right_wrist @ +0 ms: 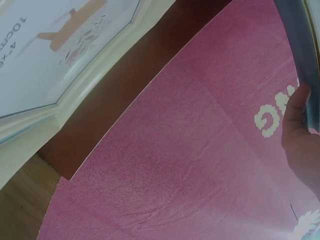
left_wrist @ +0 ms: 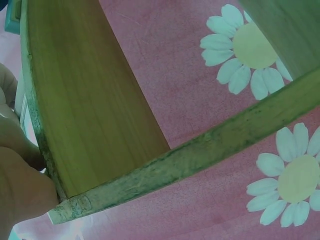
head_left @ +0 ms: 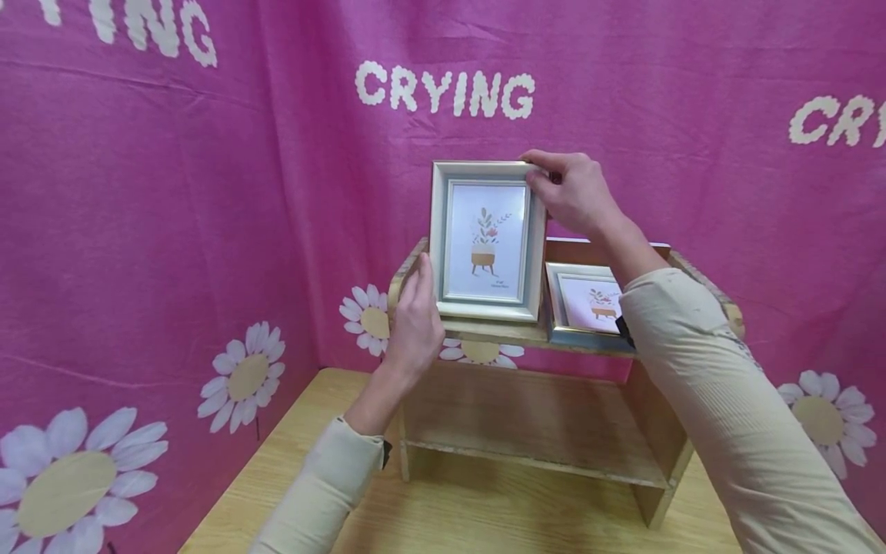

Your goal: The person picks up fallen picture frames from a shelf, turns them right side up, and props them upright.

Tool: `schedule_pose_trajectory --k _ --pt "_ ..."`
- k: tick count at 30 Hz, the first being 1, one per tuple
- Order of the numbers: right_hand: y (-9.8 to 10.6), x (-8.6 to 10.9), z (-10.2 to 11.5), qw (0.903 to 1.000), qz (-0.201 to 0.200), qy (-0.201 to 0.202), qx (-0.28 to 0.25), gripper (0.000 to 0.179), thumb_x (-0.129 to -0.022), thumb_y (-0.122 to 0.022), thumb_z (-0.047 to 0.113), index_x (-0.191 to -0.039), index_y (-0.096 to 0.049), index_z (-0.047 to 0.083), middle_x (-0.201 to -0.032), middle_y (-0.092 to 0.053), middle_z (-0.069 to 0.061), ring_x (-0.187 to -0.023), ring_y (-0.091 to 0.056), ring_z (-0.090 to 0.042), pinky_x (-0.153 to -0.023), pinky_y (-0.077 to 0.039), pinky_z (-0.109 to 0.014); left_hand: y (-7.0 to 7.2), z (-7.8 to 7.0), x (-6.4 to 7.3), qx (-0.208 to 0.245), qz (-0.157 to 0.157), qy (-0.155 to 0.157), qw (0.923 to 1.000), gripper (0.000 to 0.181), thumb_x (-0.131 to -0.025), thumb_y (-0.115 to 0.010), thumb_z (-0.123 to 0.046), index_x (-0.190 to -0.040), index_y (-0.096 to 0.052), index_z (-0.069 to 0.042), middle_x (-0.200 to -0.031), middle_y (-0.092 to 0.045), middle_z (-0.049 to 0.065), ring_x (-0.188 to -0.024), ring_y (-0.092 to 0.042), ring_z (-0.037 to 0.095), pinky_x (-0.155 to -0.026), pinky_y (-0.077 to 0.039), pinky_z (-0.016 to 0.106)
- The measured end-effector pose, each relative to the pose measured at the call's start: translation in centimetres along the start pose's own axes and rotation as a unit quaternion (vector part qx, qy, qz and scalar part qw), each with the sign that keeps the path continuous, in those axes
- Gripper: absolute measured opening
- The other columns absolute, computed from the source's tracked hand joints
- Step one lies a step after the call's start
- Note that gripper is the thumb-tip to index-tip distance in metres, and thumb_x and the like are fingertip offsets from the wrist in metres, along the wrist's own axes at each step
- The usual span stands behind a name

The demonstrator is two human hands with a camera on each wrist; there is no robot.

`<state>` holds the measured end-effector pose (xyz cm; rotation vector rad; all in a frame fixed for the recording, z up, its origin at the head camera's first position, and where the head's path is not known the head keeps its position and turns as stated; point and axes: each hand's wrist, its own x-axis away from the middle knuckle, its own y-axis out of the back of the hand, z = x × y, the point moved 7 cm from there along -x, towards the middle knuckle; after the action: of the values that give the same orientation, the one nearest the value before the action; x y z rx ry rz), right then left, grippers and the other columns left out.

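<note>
By the tan wooden shelf's left edge (head_left: 404,272), the right hand (head_left: 577,191) pinched a cream rectangular picture frame (head_left: 487,242), seemingly mid-placement, needing squaring, the left hand's (head_left: 414,323) grip unclear.

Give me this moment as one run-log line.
right hand: grips picture frame at upper right corner | left hand: at its left edge | second frame: on upper shelf, partly hidden by sleeve

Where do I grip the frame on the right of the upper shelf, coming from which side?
Probably best by its thick front edge, from the front: the right frame lies back, face up, that edge at the front of the upper shelf, while a panel stands behind. The right sleeve hides its right side.
</note>
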<state>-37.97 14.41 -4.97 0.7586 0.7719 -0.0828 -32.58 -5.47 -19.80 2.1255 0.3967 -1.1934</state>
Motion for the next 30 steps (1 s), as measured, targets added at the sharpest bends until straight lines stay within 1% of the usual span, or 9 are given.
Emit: schedule_pose_trajectory --k 7,9,12,14,17,21,25,26,30 --pt "0.0 0.2 -0.3 0.9996 0.02 -0.018 0.008 0.034 -0.101 -0.051 0.018 -0.132 -0.065 0.015 -0.105 -0.067 -0.019 -0.071 -0.061 -0.01 -0.058 -0.056 -0.019 -0.2 0.0 0.3 -0.009 -0.007 -0.003 0.9999 0.054 -0.095 -0.048 0.015 -0.147 -0.033 0.014 -0.146 -0.045 0.029 -0.135 -0.046 0.036 -0.106 -0.044 0.035" --pt "0.1 0.3 -0.2 0.9992 0.029 -0.019 0.022 0.037 -0.101 -0.051 0.02 -0.136 -0.062 0.016 -0.109 -0.068 -0.019 -0.072 -0.061 -0.012 -0.058 -0.054 -0.017 -0.1 -0.1 0.4 -0.01 -0.007 -0.002 0.9999 0.053 -0.096 -0.048 0.013 -0.147 -0.033 0.013 -0.146 -0.046 0.028 -0.135 -0.046 0.035 -0.105 -0.044 0.036" --pt "0.2 0.3 0.1 0.9979 0.039 -0.012 0.051 0.042 -0.102 -0.05 0.023 -0.143 -0.056 0.02 -0.116 -0.067 -0.019 -0.076 -0.059 -0.015 -0.055 -0.045 -0.016 0.0 -0.1 0.3 -0.008 -0.007 0.001 0.9999 0.052 -0.097 -0.047 0.011 -0.147 -0.033 0.013 -0.146 -0.046 0.027 -0.136 -0.046 0.033 -0.105 -0.044 0.036" --pt "0.3 0.3 0.3 0.997 0.044 -0.009 0.063 0.044 -0.102 -0.048 0.025 -0.146 -0.051 0.023 -0.118 -0.066 -0.018 -0.077 -0.058 -0.02 -0.055 -0.043 -0.02 0.1 -0.2 0.2 -0.008 -0.006 0.004 0.9999 0.052 -0.097 -0.048 0.01 -0.147 -0.033 0.012 -0.147 -0.046 0.026 -0.136 -0.046 0.032 -0.106 -0.044 0.037" --pt "0.7 0.6 0.3 0.9961 0.05 -0.014 0.071 0.048 -0.103 -0.046 0.029 -0.15 -0.043 0.028 -0.127 -0.064 -0.015 -0.091 -0.058 -0.023 -0.071 -0.047 -0.027 0.1 -0.3 0.2 -0.013 -0.003 0.012 0.9998 0.054 -0.096 -0.049 0.01 -0.148 -0.033 0.012 -0.149 -0.044 0.026 -0.137 -0.045 0.032 -0.106 -0.043 0.038" --pt "1.7 1.4 -0.2 0.9956 0.053 -0.034 0.069 0.053 -0.104 -0.044 0.033 -0.155 -0.032 0.034 -0.133 -0.062 -0.013 -0.102 -0.06 -0.025 -0.083 -0.044 -0.035 0.1 -0.7 0.5 -0.021 0.005 0.018 0.9996 0.057 -0.095 -0.05 0.01 -0.149 -0.031 0.012 -0.151 -0.04 0.027 -0.133 -0.049 0.033 -0.105 -0.045 0.038" --pt "3.4 2.6 -1.4 0.9929 0.07 -0.056 0.078 0.055 -0.104 -0.043 0.038 -0.156 -0.026 0.038 -0.136 -0.06 -0.015 -0.097 -0.063 -0.025 -0.083 -0.045 -0.037 0.4 -1.6 0.7 -0.024 -0.002 0.002 0.9997 0.059 -0.092 -0.053 0.009 -0.147 -0.033 0.013 -0.149 -0.04 0.03 -0.132 -0.049 0.035 -0.107 -0.044 0.039" --pt "3.8 2.9 -1.8 0.9917 0.076 -0.06 0.084 0.055 -0.104 -0.042 0.04 -0.156 -0.026 0.038 -0.136 -0.06 -0.015 -0.097 -0.063 -0.026 -0.085 -0.046 -0.039 0.6 -1.8 0.7 -0.025 -0.006 -0.003 0.9997 0.059 -0.091 -0.053 0.009 -0.147 -0.034 0.013 -0.149 -0.04 0.03 -0.135 -0.046 0.036 -0.109 -0.041 0.04" --pt "5.4 4.2 -3.4 0.9869 0.104 -0.068 0.104 0.056 -0.104 -0.042 0.042 -0.157 -0.027 0.032 -0.137 -0.057 -0.022 -0.112 -0.06 -0.037 -0.095 -0.045 -0.053 1.3 -2.9 0.4 -0.022 -0.027 -0.016 0.9993 0.058 -0.089 -0.054 0.01 -0.145 -0.039 0.01 -0.147 -0.042 0.03 -0.138 -0.042 0.038 -0.113 -0.039 0.043"
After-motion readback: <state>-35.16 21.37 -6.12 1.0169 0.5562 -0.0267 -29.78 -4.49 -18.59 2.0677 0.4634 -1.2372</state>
